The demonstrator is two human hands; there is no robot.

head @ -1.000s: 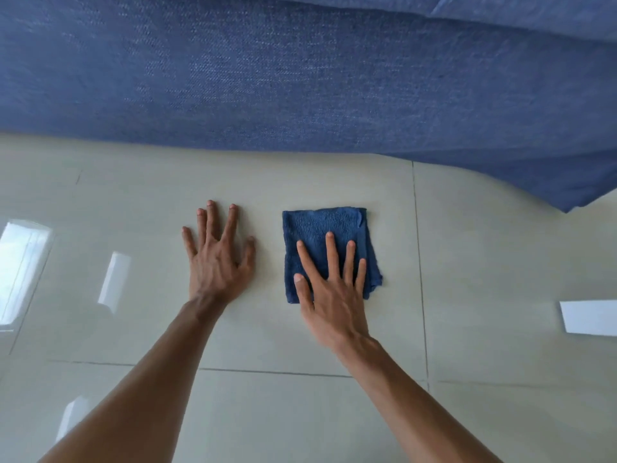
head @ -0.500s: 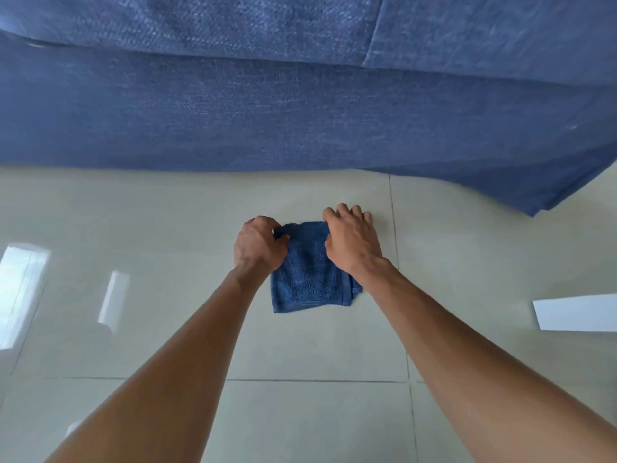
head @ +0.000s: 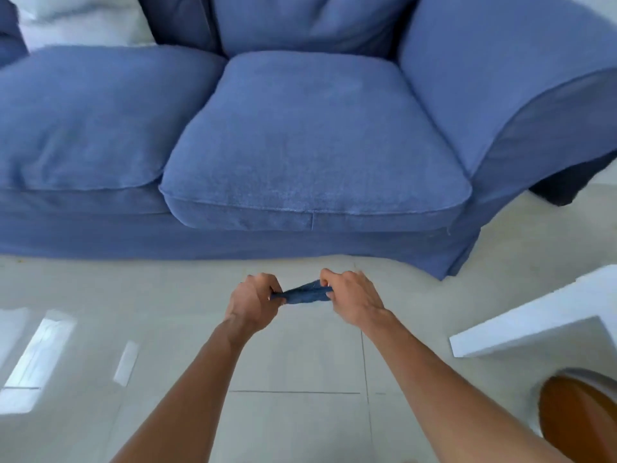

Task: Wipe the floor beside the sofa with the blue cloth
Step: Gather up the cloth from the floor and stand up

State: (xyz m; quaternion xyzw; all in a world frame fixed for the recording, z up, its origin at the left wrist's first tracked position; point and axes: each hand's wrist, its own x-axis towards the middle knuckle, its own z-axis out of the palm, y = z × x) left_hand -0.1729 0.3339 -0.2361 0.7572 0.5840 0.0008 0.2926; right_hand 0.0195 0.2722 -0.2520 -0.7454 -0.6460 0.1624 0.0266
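The blue cloth (head: 305, 295) is bunched into a short strip, held up off the pale tiled floor (head: 293, 362) in front of the blue sofa (head: 300, 145). My left hand (head: 253, 304) grips its left end in a closed fist. My right hand (head: 350, 297) pinches its right end. Both hands hang a little in front of the sofa's skirt, and most of the cloth is hidden inside my fingers.
A white low table (head: 541, 319) juts in from the right. A round brown wooden object (head: 581, 419) sits at the lower right corner. A white cushion (head: 83, 25) lies on the sofa's back left. Bright window reflections mark the floor at left.
Both hands closed on the cloth's far edge and lifted it off the floor, bunching it between them. The view has risen and pulled back, so the sofa seats now show.
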